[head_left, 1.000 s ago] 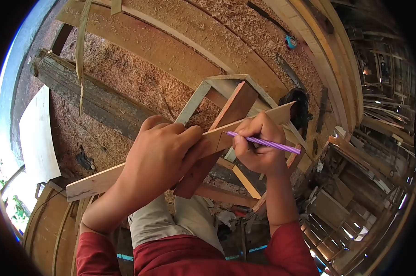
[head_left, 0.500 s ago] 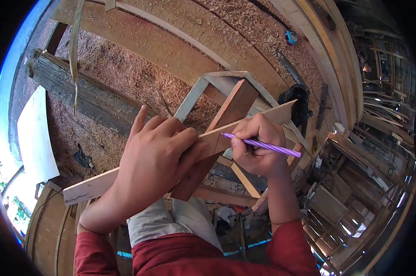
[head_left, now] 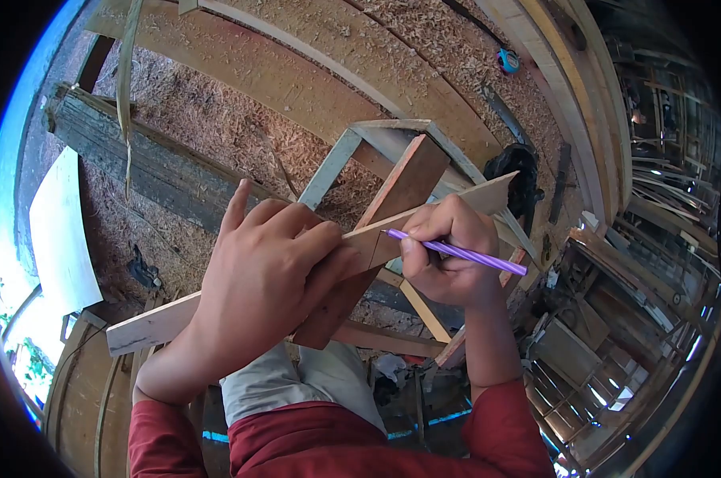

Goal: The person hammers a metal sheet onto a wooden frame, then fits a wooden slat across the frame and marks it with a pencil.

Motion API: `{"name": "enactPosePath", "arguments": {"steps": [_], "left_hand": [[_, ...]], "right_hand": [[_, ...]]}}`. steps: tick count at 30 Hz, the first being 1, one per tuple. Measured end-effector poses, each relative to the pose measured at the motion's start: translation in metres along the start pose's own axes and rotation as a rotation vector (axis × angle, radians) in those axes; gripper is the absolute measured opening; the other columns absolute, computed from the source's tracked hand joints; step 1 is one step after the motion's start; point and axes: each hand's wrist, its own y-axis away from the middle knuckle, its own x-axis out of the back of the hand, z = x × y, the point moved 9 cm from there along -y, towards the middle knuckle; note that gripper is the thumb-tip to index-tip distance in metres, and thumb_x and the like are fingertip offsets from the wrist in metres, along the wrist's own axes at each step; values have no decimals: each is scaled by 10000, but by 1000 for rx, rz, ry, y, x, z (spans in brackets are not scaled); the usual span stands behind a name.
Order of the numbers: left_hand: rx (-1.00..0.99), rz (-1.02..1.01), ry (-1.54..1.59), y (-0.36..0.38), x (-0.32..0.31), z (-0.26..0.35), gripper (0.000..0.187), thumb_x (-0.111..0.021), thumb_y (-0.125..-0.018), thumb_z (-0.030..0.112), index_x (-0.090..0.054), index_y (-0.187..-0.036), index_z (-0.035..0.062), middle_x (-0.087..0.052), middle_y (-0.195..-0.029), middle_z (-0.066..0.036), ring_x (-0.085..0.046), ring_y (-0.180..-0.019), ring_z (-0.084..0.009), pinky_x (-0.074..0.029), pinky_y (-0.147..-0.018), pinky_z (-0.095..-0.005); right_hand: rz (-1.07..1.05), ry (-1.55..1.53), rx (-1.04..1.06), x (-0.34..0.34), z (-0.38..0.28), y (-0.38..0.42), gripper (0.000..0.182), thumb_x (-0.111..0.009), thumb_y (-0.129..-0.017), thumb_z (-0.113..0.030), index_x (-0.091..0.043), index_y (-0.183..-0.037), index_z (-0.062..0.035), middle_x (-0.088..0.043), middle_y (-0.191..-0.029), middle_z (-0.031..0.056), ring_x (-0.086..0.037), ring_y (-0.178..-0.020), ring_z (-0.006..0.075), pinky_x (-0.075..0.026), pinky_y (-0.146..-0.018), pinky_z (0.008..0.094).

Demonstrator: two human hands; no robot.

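Observation:
A narrow wooden strip (head_left: 155, 322) runs slantwise across the view, over a wider reddish board (head_left: 409, 182) that crosses beneath it. My left hand (head_left: 266, 275) is closed around the strip's middle, thumb along its face and forefinger over the upper edge; its little finger sticks out. In my right hand (head_left: 454, 251) a purple striped pencil (head_left: 473, 256) is pinched, its tip against the strip just right of my left thumb. A thin dark line marks the strip near that tip. Part of the strip lies hidden behind both hands.
Under the boards stands a pale wooden frame (head_left: 330, 169). Wood shavings (head_left: 186, 103) cover the ground around long planks (head_left: 296, 84). A blue tape measure (head_left: 508, 60) lies at the upper right, with a black plastic bundle (head_left: 516, 171) below it. A weathered beam (head_left: 149, 163) lies left.
Both hands keep their grips. The strip's left end has shifted very slightly left, and the pencil's rear end is a touch further right and lower.

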Motion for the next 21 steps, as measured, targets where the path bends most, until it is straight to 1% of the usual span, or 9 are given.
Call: {"name": "enactPosePath", "arguments": {"steps": [5,7,10,15,21], "left_hand": [[2,-10,-1,0,-1,0,194,-703,-924,298,-695,-940,105,-658,-949,-77,-641,-983,-307,-344,-1126,-612],[2,-2,-1,-1,-1,-1,195,-704,-923,299,-696,-940,105,-658,-950,-76,-641,-981,-307,-343,-1127,-609],[-1,3,2,-1,-1,-1,198,-705,-922,301,-695,-936,104,-657,-945,-75,-641,-975,-306,-350,-1120,-596],[-13,6,1,-1,-1,-1,200,-709,-917,298,-687,-925,99,-654,-926,-74,-638,-951,-302,-380,-1076,-556],[-14,13,14,-2,0,1,190,-709,-914,286,-682,-917,98,-645,-909,-72,-635,-936,-300,-382,-1071,-553]], "right_hand": [[14,-27,-7,1,0,0,203,-719,-809,-3,-521,-828,-47,-638,-704,71,-676,-606,196,-543,-587,298],[-11,3,2,0,-1,0,203,-718,-808,-3,-521,-829,-48,-641,-704,70,-678,-608,195,-543,-584,298],[23,-13,-9,1,1,-1,204,-719,-807,-6,-521,-827,-48,-644,-707,69,-678,-604,195,-543,-581,297],[13,3,12,0,-1,-1,209,-724,-807,-8,-519,-820,-48,-645,-709,70,-677,-599,194,-544,-580,296],[26,10,1,1,-1,-2,210,-723,-806,-4,-518,-822,-48,-648,-711,76,-686,-607,199,-548,-582,298]]}}
